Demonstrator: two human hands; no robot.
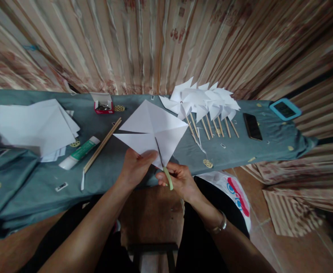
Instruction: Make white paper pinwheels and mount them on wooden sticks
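A white paper square with crossing creases is held up over the table's near edge, one corner toward me. A slit runs in from its left corner toward the middle. My left hand pinches the lower left edge, thumb on top. In my right hand is a pair of scissors with light green handles. One blade lies over the paper, pointing from the near corner toward the centre; the other blade is hidden under the sheet.
Several white paper pinwheels on sticks lie at the back right, beside a phone and a blue-framed device. To the left are a paper stack, a green-and-white tube, wooden sticks and a small red box.
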